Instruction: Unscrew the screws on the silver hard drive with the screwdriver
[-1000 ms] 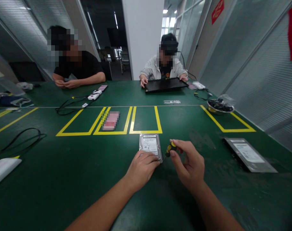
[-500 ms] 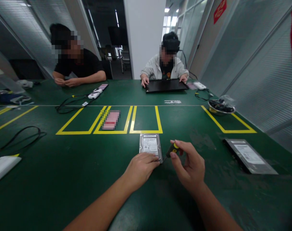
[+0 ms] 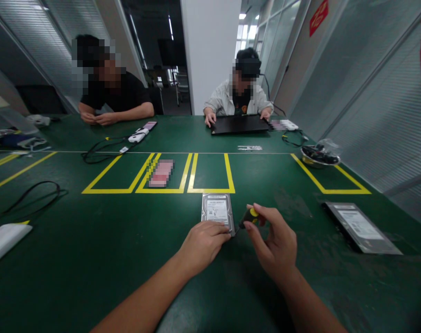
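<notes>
A silver hard drive (image 3: 216,210) lies flat on the green table (image 3: 92,259), just below the yellow-taped boxes. My left hand (image 3: 204,243) rests on its near edge, fingers pressing down on the near right corner. My right hand (image 3: 273,243) pinches a small black and yellow screwdriver (image 3: 247,217) between thumb and fingertips. The screwdriver tilts down to the left, and its tip meets the drive's near right corner beside my left fingers.
A dark anti-static bag (image 3: 361,226) lies to the right, a metal bowl of parts (image 3: 319,155) behind it. A pink item (image 3: 161,173) sits in a yellow box. Cables (image 3: 30,196) and a white slab (image 3: 5,238) lie left. Two people sit across, one at a black laptop (image 3: 240,124).
My hands and the screwdriver stay at the drive's corner; the right fingers have shifted slightly on the handle. The view has drifted a little.
</notes>
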### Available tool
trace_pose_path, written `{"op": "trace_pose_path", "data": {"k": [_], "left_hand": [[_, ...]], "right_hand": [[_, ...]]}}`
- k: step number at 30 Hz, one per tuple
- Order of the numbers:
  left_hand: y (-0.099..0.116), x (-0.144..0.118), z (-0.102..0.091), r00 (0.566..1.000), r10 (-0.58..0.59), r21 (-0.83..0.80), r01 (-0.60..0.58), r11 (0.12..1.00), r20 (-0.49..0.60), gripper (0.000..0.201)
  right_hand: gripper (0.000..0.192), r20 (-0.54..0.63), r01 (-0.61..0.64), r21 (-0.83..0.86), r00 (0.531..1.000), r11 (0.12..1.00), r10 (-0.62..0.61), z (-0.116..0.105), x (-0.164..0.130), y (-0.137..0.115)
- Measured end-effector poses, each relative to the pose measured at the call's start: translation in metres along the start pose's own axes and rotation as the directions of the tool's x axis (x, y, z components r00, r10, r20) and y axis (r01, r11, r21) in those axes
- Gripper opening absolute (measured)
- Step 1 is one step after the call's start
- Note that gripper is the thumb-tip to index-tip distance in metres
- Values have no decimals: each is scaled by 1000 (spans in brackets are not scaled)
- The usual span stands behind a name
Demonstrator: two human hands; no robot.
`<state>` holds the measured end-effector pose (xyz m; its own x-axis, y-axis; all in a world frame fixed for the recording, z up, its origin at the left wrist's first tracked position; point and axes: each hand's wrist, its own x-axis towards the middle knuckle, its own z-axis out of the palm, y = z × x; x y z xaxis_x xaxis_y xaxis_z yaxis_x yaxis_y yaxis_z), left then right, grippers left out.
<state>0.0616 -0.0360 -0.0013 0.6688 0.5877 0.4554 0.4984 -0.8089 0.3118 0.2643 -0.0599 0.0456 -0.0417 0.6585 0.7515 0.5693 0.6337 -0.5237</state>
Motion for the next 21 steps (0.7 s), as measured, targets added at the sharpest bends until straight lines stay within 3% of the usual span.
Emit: {"op": "trace_pose_path", "data": {"k": [8, 21], "left_hand": [[1, -1, -1, 1000, -8, -20, 8, 1000, 3, 27], [-1, -2, 0, 999, -30, -45, 31, 998, 29, 25]], "right_hand": [[41, -2, 53, -3, 999, 999, -53, 0, 1, 0], [43, -10, 22, 22, 1000, 1000, -22, 2, 2, 1]]}}
